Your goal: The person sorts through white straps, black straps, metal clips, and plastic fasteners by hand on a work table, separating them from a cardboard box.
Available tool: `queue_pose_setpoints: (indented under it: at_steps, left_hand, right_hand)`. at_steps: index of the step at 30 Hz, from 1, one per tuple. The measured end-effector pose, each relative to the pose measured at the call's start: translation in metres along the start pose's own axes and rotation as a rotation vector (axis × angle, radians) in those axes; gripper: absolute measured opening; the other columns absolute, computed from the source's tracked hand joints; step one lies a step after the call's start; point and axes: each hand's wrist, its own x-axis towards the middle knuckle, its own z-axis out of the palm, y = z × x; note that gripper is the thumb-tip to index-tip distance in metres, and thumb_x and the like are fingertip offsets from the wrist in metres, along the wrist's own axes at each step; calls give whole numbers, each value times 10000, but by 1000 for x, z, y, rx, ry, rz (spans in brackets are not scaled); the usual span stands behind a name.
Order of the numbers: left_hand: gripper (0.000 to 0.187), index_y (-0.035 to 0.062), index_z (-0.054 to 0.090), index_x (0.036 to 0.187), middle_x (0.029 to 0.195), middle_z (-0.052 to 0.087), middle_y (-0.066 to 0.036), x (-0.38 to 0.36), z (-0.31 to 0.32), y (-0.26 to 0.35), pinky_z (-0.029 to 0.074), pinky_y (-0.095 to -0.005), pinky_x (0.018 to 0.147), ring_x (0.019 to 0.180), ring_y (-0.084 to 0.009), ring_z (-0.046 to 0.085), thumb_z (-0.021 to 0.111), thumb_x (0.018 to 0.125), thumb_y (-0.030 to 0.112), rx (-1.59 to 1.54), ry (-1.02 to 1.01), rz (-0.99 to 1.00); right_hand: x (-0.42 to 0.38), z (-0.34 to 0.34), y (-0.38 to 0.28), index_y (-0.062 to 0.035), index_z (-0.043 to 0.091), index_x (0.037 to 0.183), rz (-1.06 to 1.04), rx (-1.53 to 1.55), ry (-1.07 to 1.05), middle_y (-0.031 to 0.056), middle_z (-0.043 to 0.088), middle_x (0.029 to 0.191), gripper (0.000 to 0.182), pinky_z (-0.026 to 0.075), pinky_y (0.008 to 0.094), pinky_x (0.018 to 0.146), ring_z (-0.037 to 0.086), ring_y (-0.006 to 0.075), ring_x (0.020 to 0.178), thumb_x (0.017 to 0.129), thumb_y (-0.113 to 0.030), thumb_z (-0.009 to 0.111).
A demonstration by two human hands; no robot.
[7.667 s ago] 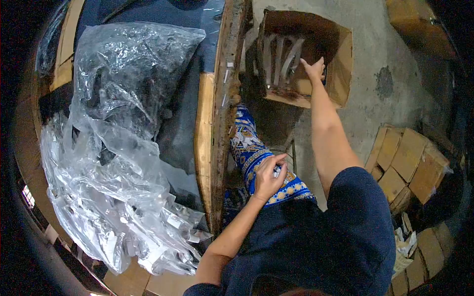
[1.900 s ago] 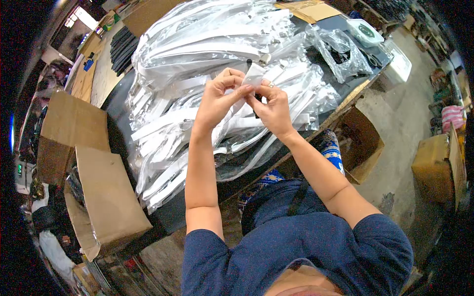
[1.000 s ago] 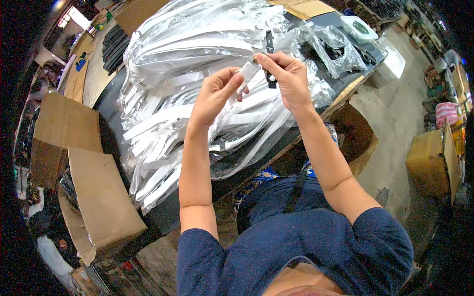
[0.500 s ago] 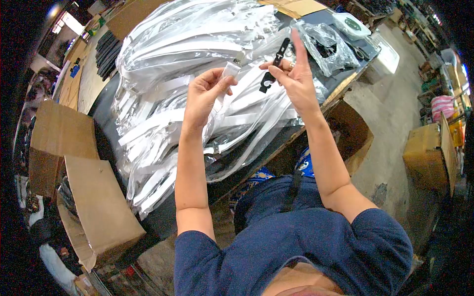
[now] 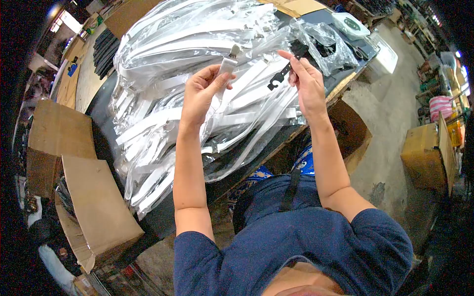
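Note:
Pinched between the thumb and fingers of my left hand [image 5: 199,96] is the end of a white strap [image 5: 227,67], with a metal clasp [image 5: 234,51] sticking up from it. My right hand [image 5: 312,91] grips a flat black plastic hanger [image 5: 280,77], whose hooked, notched end points down and to the left. A gap separates the two hands. Below and beyond them spreads a large pile of white straps [image 5: 148,129] in clear plastic sleeves, some with metal fittings. The hanger's upper part is partly hidden by my fingers.
A clear plastic bag [image 5: 328,58] with black pieces lies on the dark table [image 5: 104,140] at the right. Scissors [image 5: 359,52] and a white scale [image 5: 351,25] sit near the edge. Cardboard boxes [image 5: 101,197] stand at the left, another box [image 5: 427,155] on the right floor.
My right index finger, raised straight up before, has come down onto the hanger, which has tilted and shifted slightly right. The clasp on my left hand's strap now stands up clearly.

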Motion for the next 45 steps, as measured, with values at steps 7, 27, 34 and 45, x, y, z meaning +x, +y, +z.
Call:
queue_pose_setpoints:
  at_steps: [7,27,34,45]
  left_hand:
    - [236,-13,615,1030,902,662,-82,1,0,-2,443,-245,709,734,-111,565,626,844,131,-17,45,-9]
    - [272,-11,593,1081,919,662,-90,1,4,-4,467,-229,712,763,-114,600,632,813,11,-40,90,58]
    - [285,9,588,1100,957,650,-86,1,5,-5,472,-238,711,782,-115,598,613,817,-19,-10,113,149]
    - [208,11,618,1028,891,660,-57,0,9,-4,463,-228,711,778,-104,595,629,820,15,82,97,180]
  right_hand:
    - [-4,4,-4,31,628,975,38,113,72,43,577,659,167,424,221,491,516,91,523,880,-86,557]
    - [-55,55,-24,-40,452,1022,588,422,-307,132,630,682,237,456,265,379,589,201,441,921,-244,517]
    - [-59,61,-29,-48,446,1016,630,393,-321,151,642,691,250,418,247,342,563,189,400,924,-273,503]
    - [-59,61,-31,-30,438,1030,629,402,-301,158,643,709,257,414,248,343,560,178,408,932,-262,486]
